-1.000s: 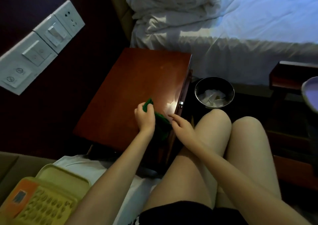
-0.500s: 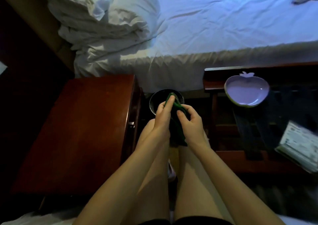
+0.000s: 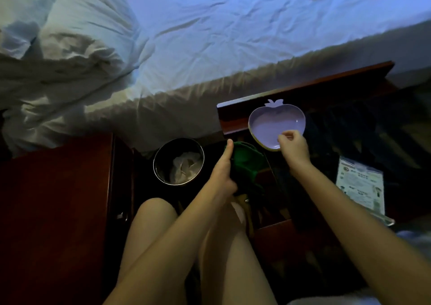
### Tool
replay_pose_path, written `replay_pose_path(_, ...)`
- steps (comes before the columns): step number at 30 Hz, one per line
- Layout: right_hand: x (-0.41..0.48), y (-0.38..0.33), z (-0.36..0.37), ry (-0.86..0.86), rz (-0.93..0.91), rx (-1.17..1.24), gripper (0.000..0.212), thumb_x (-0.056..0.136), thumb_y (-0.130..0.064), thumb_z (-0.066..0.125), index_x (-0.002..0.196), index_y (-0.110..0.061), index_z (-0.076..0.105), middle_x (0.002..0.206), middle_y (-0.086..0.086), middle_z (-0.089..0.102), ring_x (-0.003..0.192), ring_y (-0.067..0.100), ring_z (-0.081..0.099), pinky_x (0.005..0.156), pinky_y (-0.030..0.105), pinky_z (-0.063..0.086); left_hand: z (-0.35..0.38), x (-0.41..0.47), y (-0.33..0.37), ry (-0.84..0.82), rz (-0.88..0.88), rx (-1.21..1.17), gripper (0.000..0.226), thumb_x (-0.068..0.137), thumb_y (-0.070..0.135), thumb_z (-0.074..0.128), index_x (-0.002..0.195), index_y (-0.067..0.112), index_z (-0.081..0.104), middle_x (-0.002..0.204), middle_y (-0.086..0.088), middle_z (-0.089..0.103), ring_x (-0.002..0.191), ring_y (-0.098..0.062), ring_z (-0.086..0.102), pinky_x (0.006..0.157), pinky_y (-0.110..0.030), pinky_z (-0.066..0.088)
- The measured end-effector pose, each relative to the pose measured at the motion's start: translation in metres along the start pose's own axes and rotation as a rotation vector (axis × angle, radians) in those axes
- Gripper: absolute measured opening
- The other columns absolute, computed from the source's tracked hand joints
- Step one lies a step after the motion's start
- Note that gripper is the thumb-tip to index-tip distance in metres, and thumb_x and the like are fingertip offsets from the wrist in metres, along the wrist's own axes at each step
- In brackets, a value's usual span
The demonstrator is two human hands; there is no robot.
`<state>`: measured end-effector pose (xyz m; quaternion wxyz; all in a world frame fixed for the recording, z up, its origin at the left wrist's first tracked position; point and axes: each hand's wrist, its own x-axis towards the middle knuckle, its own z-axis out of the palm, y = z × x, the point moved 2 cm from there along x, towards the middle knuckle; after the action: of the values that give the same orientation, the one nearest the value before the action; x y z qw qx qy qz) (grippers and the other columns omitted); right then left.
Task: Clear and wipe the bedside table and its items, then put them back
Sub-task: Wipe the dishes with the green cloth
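Note:
My left hand [image 3: 222,173] grips a bunched green cloth [image 3: 247,162] above my knees, thumb pointing up. My right hand [image 3: 294,146] pinches the near rim of a purple apple-shaped dish [image 3: 270,125], which sits on a dark wooden bench [image 3: 303,90] beside the bed. The red-brown bedside table [image 3: 56,211] stands at the lower left with a bare top. Its front edge and handle face my left knee.
A round metal bin [image 3: 158,164] holding crumpled white paper stands between the bedside table and the bench. A printed card in a clear stand [image 3: 360,185] lies at the right. The bed [image 3: 210,36] with white sheets fills the top; small dark items lie at its far right.
My view swung right from the bedside table to the bench. Both hands left the table with the cloth; the right hand let go of it and reached out to the purple dish.

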<state>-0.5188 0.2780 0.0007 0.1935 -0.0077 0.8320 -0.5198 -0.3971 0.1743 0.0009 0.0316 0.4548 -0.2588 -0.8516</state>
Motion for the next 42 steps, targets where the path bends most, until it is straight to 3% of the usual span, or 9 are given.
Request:
replay_pose_path(5,0.048,0.028,-0.008,0.196,0.096,-0.261,0.058,0.089,-0.025,0.058,0.135,-0.005,0.03,0.14,0.018,0.033,0.117,0.039,0.046,0.083,0.042,0.041,0.009,0.019,-0.008,-0.03,-0.117,-0.033,0.059,0.079,0.055,0.064,0.11,0.004,0.063,0.111,-0.02,0.065,0.094,-0.034,0.061,0.089,-0.049,0.044)
replay_pose_path(13,0.05,0.048,-0.01,0.248,0.126,-0.281,0.023,0.09,-0.005,0.044,0.112,0.002,0.041,0.116,0.023,0.054,0.097,0.039,0.056,0.064,0.035,0.037,0.002,0.02,-0.021,-0.022,-0.155,-0.007,0.027,0.084,0.027,0.067,0.1,0.005,0.064,0.093,-0.018,0.068,0.089,-0.032,0.062,0.07,-0.042,0.047)
replay_pose_path(21,0.026,0.054,-0.032,0.305,-0.027,-0.631,0.025,0.095,-0.005,0.037,0.117,0.007,0.041,0.118,0.025,0.052,0.096,0.041,0.057,0.062,0.035,0.034,-0.012,-0.008,-0.043,0.019,-0.196,0.005,0.023,0.086,0.023,0.066,0.095,0.002,0.062,0.092,-0.019,0.067,0.087,-0.032,0.062,0.072,-0.04,0.049)
replay_pose_path(25,0.016,0.049,-0.037,0.394,0.02,-0.484,0.021,0.097,-0.006,0.035,0.114,0.006,0.038,0.117,0.025,0.051,0.088,0.041,0.059,0.057,0.034,0.035,-0.009,-0.016,-0.042,0.026,-0.178,-0.023,0.029,0.085,0.023,0.067,0.105,0.003,0.062,0.098,-0.018,0.066,0.088,-0.031,0.062,0.067,-0.04,0.048)
replay_pose_path(28,0.003,0.044,-0.042,0.397,0.034,-0.27,0.006,0.095,-0.006,0.033,0.1,-0.004,0.031,0.086,0.016,0.054,0.069,0.03,0.051,0.046,0.028,0.028,-0.003,-0.021,-0.043,0.04,-0.128,-0.046,0.026,0.084,0.025,0.068,0.102,0.007,0.061,0.098,-0.017,0.065,0.087,-0.031,0.062,0.067,-0.041,0.048)
replay_pose_path(30,-0.01,0.041,-0.048,0.383,0.009,-0.201,0.009,0.093,-0.005,0.034,0.098,-0.006,0.027,0.071,0.006,0.045,0.065,0.027,0.047,0.045,0.028,0.026,0.001,-0.022,-0.045,0.061,-0.037,-0.059,0.036,0.082,0.03,0.071,0.112,0.014,0.059,0.107,-0.014,0.064,0.092,-0.032,0.062,0.065,-0.042,0.052)
replay_pose_path(33,-0.038,0.043,-0.057,0.374,0.027,-0.149,0.029,0.089,-0.004,0.04,0.117,-0.005,0.033,0.086,0.007,0.05,0.07,0.025,0.048,0.052,0.03,0.03,0.007,-0.028,-0.049,0.111,0.271,0.071,0.026,0.086,0.032,0.067,0.108,0.026,0.057,0.111,-0.007,0.061,0.101,-0.03,0.061,0.08,-0.048,0.055)
replay_pose_path(37,-0.08,0.058,-0.059,0.188,0.006,0.123,0.037,0.087,-0.003,0.044,0.123,-0.009,0.043,0.102,0.006,0.054,0.075,0.014,0.05,0.057,0.026,0.038,0.02,-0.05,-0.05,0.088,0.768,0.427,0.03,0.089,0.02,0.064,0.116,0.02,0.053,0.106,0.004,0.057,0.102,-0.012,0.056,0.074,-0.013,0.049)
replay_pose_path(42,-0.125,0.085,-0.043,0.055,0.216,0.611,0.032,0.093,-0.006,0.037,0.122,-0.015,0.05,0.117,0.013,0.059,0.094,0.024,0.058,0.078,0.037,0.049,0.022,-0.06,-0.06,0.163,1.331,1.014,0.046,0.081,0.003,0.064,0.125,0.01,0.055,0.107,-0.009,0.053,0.094,-0.018,0.054,0.076,-0.019,0.042)
